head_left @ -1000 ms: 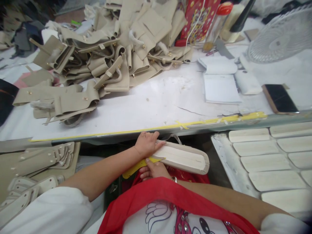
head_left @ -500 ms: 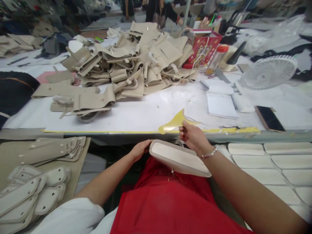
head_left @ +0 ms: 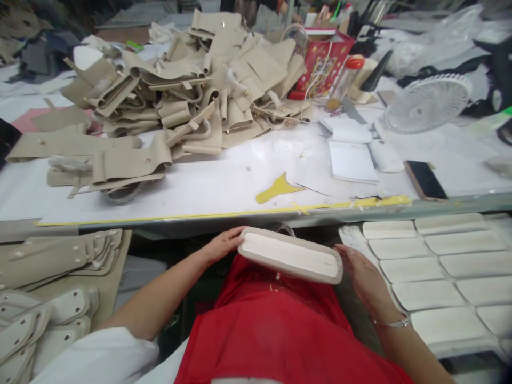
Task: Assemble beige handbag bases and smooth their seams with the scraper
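Note:
A half-made beige handbag [head_left: 290, 255] is held over my lap, its long pale narrow face turned up and a handle loop [head_left: 286, 229] showing behind it. My left hand [head_left: 224, 244] grips its left end, fingers on the far edge and thumb partly hidden. At the right end, the fingers of my right hand [head_left: 362, 274] are closed against the bag's edge. A flat yellow forked scraper-like piece [head_left: 278, 188] lies on the white table [head_left: 208, 194] near its front edge, apart from both hands.
Beige bag pieces with handles [head_left: 188, 96] are heaped at the back left. A notebook [head_left: 352, 160], phone [head_left: 425, 180], white fan [head_left: 429, 103] and red bag [head_left: 324, 64] sit to the right. Pale panels [head_left: 420, 266] lie low right; strap pieces [head_left: 52, 309] low left.
My right hand has let go of the yellow piece, which now lies on the table, and has moved down to the bag's right end. My left hand keeps its hold. The view has shifted.

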Tool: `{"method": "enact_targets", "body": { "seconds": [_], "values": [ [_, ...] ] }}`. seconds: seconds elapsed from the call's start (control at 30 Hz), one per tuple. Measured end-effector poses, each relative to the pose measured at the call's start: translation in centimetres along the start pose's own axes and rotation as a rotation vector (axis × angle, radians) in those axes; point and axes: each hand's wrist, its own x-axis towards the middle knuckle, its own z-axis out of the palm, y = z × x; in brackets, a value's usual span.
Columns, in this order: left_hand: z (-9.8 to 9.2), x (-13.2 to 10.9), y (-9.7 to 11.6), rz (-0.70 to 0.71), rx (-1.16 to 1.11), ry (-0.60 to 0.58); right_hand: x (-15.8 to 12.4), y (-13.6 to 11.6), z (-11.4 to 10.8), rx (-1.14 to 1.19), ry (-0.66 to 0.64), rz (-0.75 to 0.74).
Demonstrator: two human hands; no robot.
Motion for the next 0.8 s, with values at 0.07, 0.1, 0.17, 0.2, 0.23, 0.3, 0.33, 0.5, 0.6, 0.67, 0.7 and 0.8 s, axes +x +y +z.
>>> {"method": "enact_targets", "body": {
  "seconds": [0.07,0.1,0.17,0.2,0.23,0.3,0.33,0.5,0.6,0.67,0.7,0.8],
  "values": [
    [0.4,-0.1,0.7,0.049,0.172,0.037,-1.3,0.2,0.5,-0.162,-0.006,-0.041],
    [0.6,-0.2,1.0,0.068,0.257,0.058,-1.8,0.1,0.8,-0.238,0.002,-0.071],
    [1.2,-0.5,1.4,0.083,0.389,0.088,-2.3,-0.3,1.2,-0.298,0.026,-0.124],
    [1.4,-0.5,1.5,0.078,0.429,0.098,-2.4,-0.5,1.1,-0.287,0.043,-0.137],
    [1.6,-0.6,1.6,0.067,0.454,0.11,-2.5,-0.7,0.9,-0.251,0.045,-0.131],
    [1.8,-0.6,1.4,0.033,0.477,0.158,-2.6,-0.8,0.2,-0.103,0.008,-0.08],
    [1.9,-0.6,1.2,0.01,0.461,0.165,-2.7,-0.8,-0.2,-0.032,-0.025,-0.06],
    [2.0,-0.7,-0.2,-0.085,0.213,0.121,-3.9,-0.8,-0.4,0.084,-0.135,-0.068],
    [2.4,-0.7,-0.7,-0.049,0.158,0.136,-4.0,-0.7,0.4,0.05,-0.093,-0.072],
    [2.9,-0.8,-0.8,0.006,0.241,0.171,-4.0,-0.6,0.9,-0.03,-0.062,-0.131],
    [3.2,-0.9,-0.7,0.036,0.309,0.197,-4.1,-0.5,1.1,-0.086,-0.041,-0.171],
    [3.7,-1.2,-0.5,0.114,0.495,0.26,-4.4,-0.3,1.6,-0.257,0.05,-0.27]
  ]
}}
